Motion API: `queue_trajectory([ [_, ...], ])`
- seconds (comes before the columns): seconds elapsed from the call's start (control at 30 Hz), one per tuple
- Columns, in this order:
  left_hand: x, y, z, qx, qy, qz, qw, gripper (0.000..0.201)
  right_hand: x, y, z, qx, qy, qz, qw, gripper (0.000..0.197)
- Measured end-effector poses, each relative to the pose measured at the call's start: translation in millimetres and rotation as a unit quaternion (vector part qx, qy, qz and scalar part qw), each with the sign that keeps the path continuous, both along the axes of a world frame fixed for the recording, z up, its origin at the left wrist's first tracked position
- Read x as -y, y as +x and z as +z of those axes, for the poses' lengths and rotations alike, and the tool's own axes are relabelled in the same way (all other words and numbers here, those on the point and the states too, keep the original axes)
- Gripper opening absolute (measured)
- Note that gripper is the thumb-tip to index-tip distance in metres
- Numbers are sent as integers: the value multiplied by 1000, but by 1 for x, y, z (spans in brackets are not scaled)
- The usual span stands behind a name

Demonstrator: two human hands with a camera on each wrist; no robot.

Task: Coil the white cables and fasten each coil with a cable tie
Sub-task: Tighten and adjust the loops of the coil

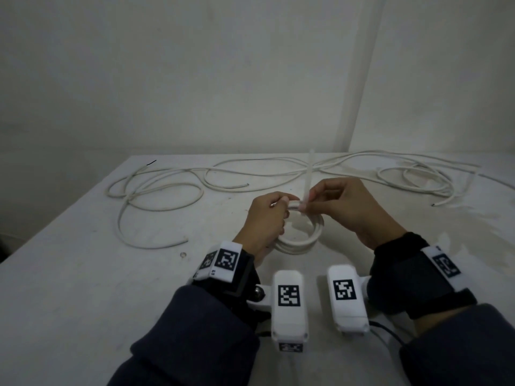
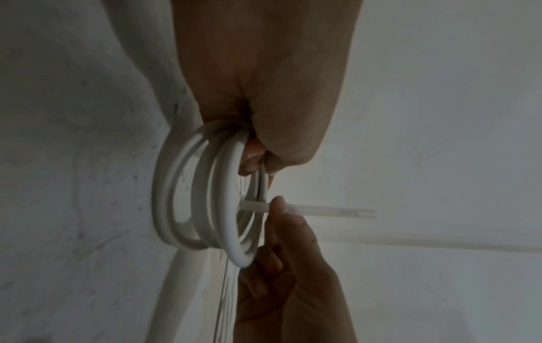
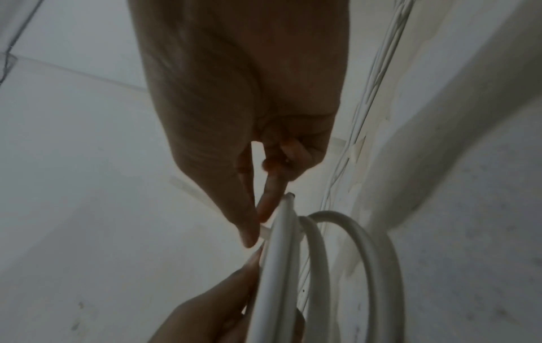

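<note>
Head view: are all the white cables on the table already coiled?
No; only one coil sits between the hands, while loose cables sprawl uncoiled across the table.

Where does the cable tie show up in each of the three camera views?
Head view: the cable tie stands up just above centre, between the two hands.
Left wrist view: it sticks out rightward from the coil, right of centre.
Right wrist view: only a short bit shows at the right hand's fingertips, below centre.
Shared landmark: the coiled white cable.
</note>
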State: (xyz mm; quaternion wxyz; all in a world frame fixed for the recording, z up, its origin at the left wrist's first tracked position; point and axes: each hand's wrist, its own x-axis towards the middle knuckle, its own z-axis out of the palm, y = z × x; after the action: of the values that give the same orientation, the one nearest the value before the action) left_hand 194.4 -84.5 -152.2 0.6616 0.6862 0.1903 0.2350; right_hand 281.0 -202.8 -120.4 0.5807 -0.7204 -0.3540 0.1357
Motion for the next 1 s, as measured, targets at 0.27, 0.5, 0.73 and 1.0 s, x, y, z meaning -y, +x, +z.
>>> queue_trajectory([
  [0.27, 6, 2, 4, -35, -64, -37, 997, 22, 2, 7, -7, 56, -24, -6, 998, 17],
  [0.5, 6, 0, 6, -56, -78, -26, 995, 26, -2, 5, -7, 72, -41, 17, 996, 23],
  [0.73, 8, 1, 9, -50, -112, -1, 992, 24, -4, 3, -5, 84, -7, 15, 996, 19],
  [1.0, 8, 2, 11, -61, -178, -18, 982, 29, -3, 5, -7, 214, -15, -1, 977, 25],
])
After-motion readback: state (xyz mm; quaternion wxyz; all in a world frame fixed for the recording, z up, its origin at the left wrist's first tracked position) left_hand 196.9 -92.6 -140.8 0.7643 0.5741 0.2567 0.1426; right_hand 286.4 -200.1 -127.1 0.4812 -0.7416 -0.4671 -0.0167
